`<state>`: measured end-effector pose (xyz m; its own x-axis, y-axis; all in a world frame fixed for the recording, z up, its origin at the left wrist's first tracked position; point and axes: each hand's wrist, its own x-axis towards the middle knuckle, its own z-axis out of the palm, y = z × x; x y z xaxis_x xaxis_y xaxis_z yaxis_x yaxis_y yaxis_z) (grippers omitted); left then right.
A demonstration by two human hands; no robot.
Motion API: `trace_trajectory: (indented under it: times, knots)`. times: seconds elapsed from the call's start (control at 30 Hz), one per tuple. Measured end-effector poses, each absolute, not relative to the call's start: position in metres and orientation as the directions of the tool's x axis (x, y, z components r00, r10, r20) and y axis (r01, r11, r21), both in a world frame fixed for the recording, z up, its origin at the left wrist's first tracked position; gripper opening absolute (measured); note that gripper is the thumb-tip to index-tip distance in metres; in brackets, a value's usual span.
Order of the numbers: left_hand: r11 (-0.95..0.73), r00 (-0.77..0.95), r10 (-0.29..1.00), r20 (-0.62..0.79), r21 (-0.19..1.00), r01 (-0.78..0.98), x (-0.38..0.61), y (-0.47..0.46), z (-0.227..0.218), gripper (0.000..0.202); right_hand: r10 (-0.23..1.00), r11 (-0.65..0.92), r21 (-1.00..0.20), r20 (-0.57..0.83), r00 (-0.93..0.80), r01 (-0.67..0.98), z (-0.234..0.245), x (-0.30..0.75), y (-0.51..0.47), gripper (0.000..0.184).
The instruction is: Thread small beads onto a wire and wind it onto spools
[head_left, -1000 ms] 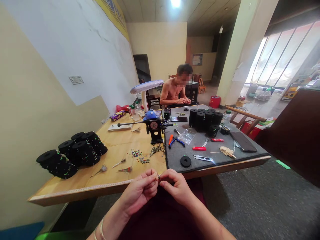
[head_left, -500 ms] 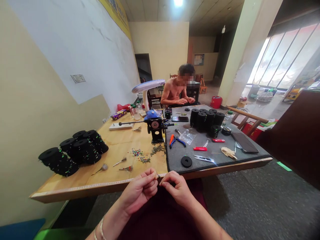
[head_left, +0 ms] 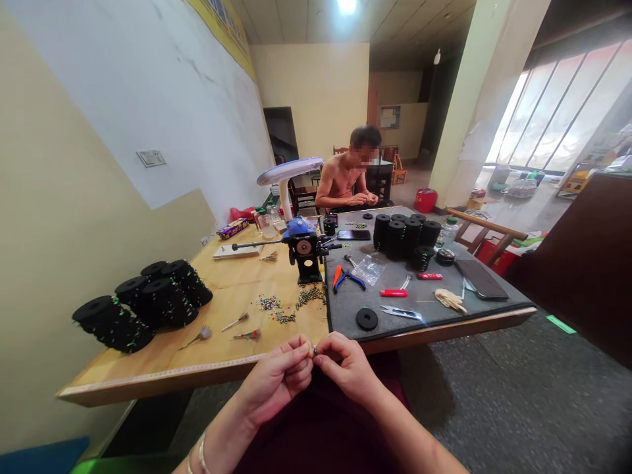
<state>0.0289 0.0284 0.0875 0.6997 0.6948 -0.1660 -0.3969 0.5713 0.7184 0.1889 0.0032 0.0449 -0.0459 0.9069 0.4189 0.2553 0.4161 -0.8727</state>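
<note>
At the table's front edge, my left hand [head_left: 291, 364] and my right hand [head_left: 344, 362] meet fingertip to fingertip. Between them is a tiny dark piece [head_left: 315, 351], too small to name. Both hands are closed in a pinch; the left has its other fingers curled in. Just beyond, on the bare wood, lie a heap of small dark-and-brass pieces [head_left: 310, 295] and a scatter of coloured beads [head_left: 269, 302]. Three little bundles of fine bristles or strands lie left of my hands, one being the red-banded bundle [head_left: 247, 335]. A black foam spool [head_left: 367, 319] rests flat on the grey mat.
Black wound spools [head_left: 157, 299] stand at left, others [head_left: 405, 235] at back right. A hand-crank counter winder [head_left: 306, 257] and lamp [head_left: 291, 172] stand mid-table. Pliers [head_left: 349, 279], a red lighter [head_left: 394, 293], thread snips [head_left: 401, 313] and a phone [head_left: 481, 279] lie on the mat [head_left: 340, 322]. A co-worker [head_left: 348, 174] sits opposite.
My right fingertips have moved left and closed onto the tiny piece at my left fingertips. The view has shifted slightly. The co-worker's hands have drawn closer together.
</note>
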Motion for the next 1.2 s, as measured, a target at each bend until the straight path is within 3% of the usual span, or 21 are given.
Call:
trace_trajectory:
  times: [0.5, 0.67, 0.87, 1.2]
  knots:
    - [0.570, 0.684, 0.708, -0.178, 0.716, -0.403, 0.025, 0.029, 0.091, 0.022, 0.927, 0.371, -0.895, 0.371, -0.048, 0.246, 0.016, 0.191, 0.001, 0.015]
    - [0.567, 0.685, 0.706, -0.180, 0.723, -0.394, 0.024, 0.029, 0.091, 0.020, 0.931, 0.363, -0.893, 0.361, -0.058, 0.267, 0.020, 0.195, 0.004, 0.012]
    - [0.572, 0.683, 0.703, -0.199, 0.729, -0.377, 0.027, 0.031, 0.086, 0.022, 0.925, 0.378, -0.911, 0.367, -0.096, 0.162, 0.036, 0.191, 0.007, 0.015]
    - [0.575, 0.666, 0.720, -0.196, 0.705, -0.415, 0.024, 0.032, 0.084, 0.023, 0.931, 0.365, -0.906, 0.353, -0.093, 0.216, 0.035, 0.186, 0.009, 0.022]
